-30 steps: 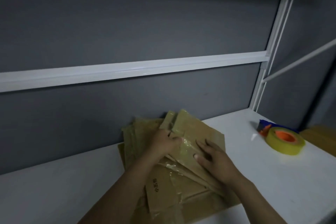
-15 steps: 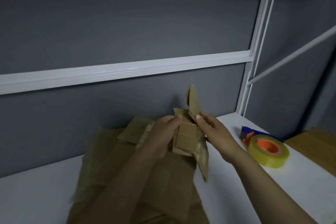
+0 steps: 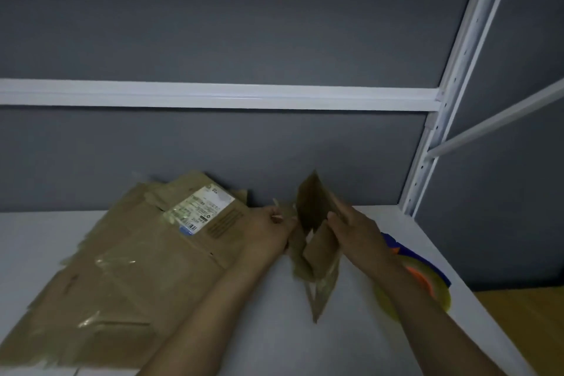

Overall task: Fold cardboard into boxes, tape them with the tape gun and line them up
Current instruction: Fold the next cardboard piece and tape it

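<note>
Now off the pile: one small cardboard piece point(image 3: 317, 256), which a second ago lay on the stack of flat cardboard point(image 3: 131, 265) under both palms. It is held up just right of that stack, over bare table point(image 3: 274, 330).

- Left hand point(image 3: 268, 232): fingers curled on the piece's left edge, gripping it.
- Right hand point(image 3: 357, 232): fingers closed round the right panel, gripping it. Motion blur hides the exact finger positions.
- Cardboard piece: upright, panels parting into a rough V with flaps hanging below. It is not yet squared and nothing shows inside it.
- Stack: flat against the back wall. A sheet with a white shipping label point(image 3: 200, 210) is uncovered on top.
- Tape gun point(image 3: 435, 287): yellow roll, orange core, blue body. It sits on the table, partly hidden behind the right forearm and untouched.
- Finished boxes: none in view.

Judgement: picking a blank is over and folding has begun. Taping and lining up remain, so the task is at an early stage.
</note>
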`<state>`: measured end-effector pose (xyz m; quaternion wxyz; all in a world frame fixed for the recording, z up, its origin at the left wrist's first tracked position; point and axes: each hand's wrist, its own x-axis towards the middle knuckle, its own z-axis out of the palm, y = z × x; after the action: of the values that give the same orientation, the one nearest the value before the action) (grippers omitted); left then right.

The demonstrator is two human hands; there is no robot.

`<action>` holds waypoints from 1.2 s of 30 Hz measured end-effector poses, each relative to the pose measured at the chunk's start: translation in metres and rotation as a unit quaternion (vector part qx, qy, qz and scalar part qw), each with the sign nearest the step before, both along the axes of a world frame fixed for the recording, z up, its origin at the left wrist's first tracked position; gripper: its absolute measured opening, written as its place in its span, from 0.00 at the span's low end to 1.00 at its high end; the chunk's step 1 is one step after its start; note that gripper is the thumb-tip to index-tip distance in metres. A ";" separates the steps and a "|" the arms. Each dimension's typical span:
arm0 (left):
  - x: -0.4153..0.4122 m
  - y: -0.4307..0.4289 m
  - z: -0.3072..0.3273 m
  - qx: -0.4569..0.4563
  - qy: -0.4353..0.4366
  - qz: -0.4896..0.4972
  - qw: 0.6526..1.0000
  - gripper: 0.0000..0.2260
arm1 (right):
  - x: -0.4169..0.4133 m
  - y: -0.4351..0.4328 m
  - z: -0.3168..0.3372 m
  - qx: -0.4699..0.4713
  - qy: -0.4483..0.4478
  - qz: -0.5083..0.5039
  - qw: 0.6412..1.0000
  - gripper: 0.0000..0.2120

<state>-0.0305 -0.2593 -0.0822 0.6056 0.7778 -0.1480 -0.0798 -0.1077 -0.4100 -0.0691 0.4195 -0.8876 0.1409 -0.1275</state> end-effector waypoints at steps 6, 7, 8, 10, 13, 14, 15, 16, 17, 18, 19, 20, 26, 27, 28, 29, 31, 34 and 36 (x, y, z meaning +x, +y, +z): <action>-0.001 0.006 -0.002 0.024 -0.041 0.092 0.995 0.04 | -0.023 -0.039 -0.016 0.083 -0.002 0.048 0.995 0.14; -0.002 0.008 -0.003 0.024 -0.028 0.086 0.996 0.05 | -0.027 -0.044 -0.018 0.097 0.002 0.051 0.994 0.13; -0.002 0.009 -0.005 0.037 -0.015 0.075 0.996 0.16 | -0.029 -0.047 -0.020 0.105 0.006 0.057 0.993 0.12; -0.001 0.010 -0.007 0.101 -0.017 0.060 0.993 0.33 | -0.031 -0.052 -0.022 0.107 0.010 0.066 0.992 0.11; 0.000 0.010 -0.007 0.240 -0.108 0.030 0.964 0.35 | -0.027 -0.057 -0.021 0.047 0.005 0.066 0.997 0.23; 0.004 0.010 -0.009 0.265 -0.142 -0.006 0.954 0.34 | -0.025 -0.060 -0.023 0.021 0.001 0.066 0.998 0.29; 0.008 0.010 -0.009 0.269 -0.162 -0.051 0.948 0.32 | -0.023 -0.062 -0.024 0.003 -0.002 0.061 0.998 0.32; 0.012 0.010 -0.011 0.254 -0.165 -0.094 0.948 0.30 | -0.022 -0.064 -0.025 -0.001 -0.006 0.050 0.999 0.32; 0.014 0.009 -0.012 0.238 -0.170 -0.136 0.947 0.26 | -0.022 -0.067 -0.027 -0.003 -0.009 0.036 0.999 0.32; 0.014 0.007 -0.012 0.229 -0.173 -0.168 0.943 0.22 | -0.021 -0.069 -0.030 -0.001 -0.009 0.031 0.999 0.32; 0.016 0.006 -0.012 0.228 -0.179 -0.187 0.938 0.18 | -0.022 -0.071 -0.032 0.005 -0.001 0.038 0.999 0.34; 0.017 0.006 -0.011 0.230 -0.186 -0.202 0.934 0.17 | -0.021 -0.073 -0.036 0.016 0.015 0.060 0.998 0.35; 0.037 0.014 -0.005 0.271 -0.182 -0.319 0.890 0.32 | -0.022 -0.074 -0.045 0.040 0.025 0.027 0.999 0.28; 0.038 0.013 -0.005 0.259 -0.165 -0.310 0.900 0.30 | -0.023 -0.074 -0.046 0.041 0.010 0.015 0.999 0.26; 0.038 0.010 -0.004 0.236 -0.150 -0.287 0.916 0.25 | -0.023 -0.075 -0.046 0.048 0.000 0.012 0.999 0.25; 0.037 0.007 -0.004 0.212 -0.142 -0.255 0.933 0.19 | -0.023 -0.074 -0.046 0.058 -0.008 0.015 0.998 0.23; 0.034 0.001 -0.002 0.187 -0.156 -0.193 0.950 0.08 | -0.021 -0.071 -0.049 0.071 -0.025 0.021 0.997 0.21; 0.028 -0.006 -0.003 0.189 -0.193 -0.138 0.953 0.09 | -0.022 -0.068 -0.048 0.110 -0.047 0.009 0.993 0.16; 0.024 -0.010 -0.009 0.186 -0.201 -0.106 0.956 0.10 | -0.029 -0.068 -0.048 0.165 -0.053 0.029 0.984 0.16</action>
<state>-0.0067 -0.2688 -0.0912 0.3961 0.8566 -0.3305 -0.0120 -0.1369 -0.4784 -0.1166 0.5705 -0.8020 0.1115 -0.1374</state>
